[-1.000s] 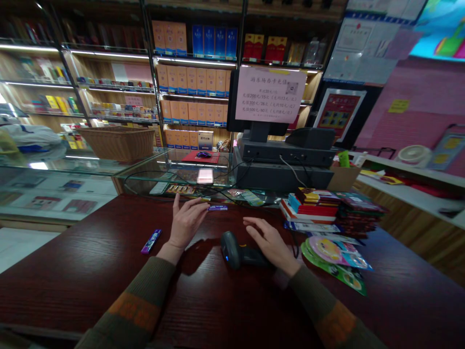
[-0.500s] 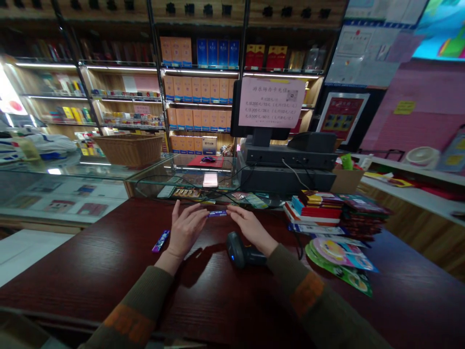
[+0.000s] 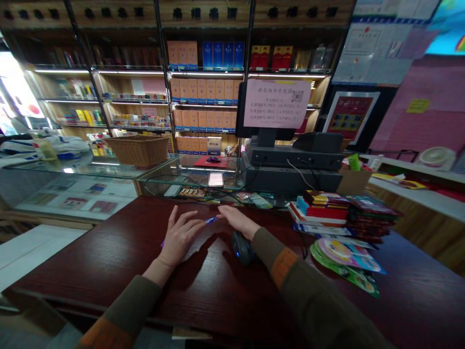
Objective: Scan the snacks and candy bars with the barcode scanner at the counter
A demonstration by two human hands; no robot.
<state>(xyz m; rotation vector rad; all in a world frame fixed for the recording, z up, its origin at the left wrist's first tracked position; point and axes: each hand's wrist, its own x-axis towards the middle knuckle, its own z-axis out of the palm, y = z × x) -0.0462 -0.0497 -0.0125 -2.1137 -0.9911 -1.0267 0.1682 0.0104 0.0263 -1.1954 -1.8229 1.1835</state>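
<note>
Over the dark wooden desk (image 3: 214,295), a small purple-and-white stick-shaped packet (image 3: 211,220) spans the gap between my two hands. My left hand (image 3: 181,236) pinches its left end between thumb and forefinger, the other fingers lifted apart. At the packet's right end are the fingertips of my right hand (image 3: 238,220), closed together on it. A second purple packet (image 3: 162,244) lies on the desk, mostly hidden behind my left hand. Below my right wrist rests a dark handheld barcode scanner (image 3: 242,248), its handle covered by my sleeve.
Stacked boxes and packs (image 3: 321,211) stand on the right of the desk, with round-topped colourful cards (image 3: 345,259) before them. Behind are a glass counter (image 3: 181,169), a cash register (image 3: 290,162) and a wicker basket (image 3: 140,150). Cables cross the glass.
Both hands have moved left and the packet between them now tilts. My left hand now covers most of the second packet. My right forearm covers more of the scanner. The view has shifted slightly.
</note>
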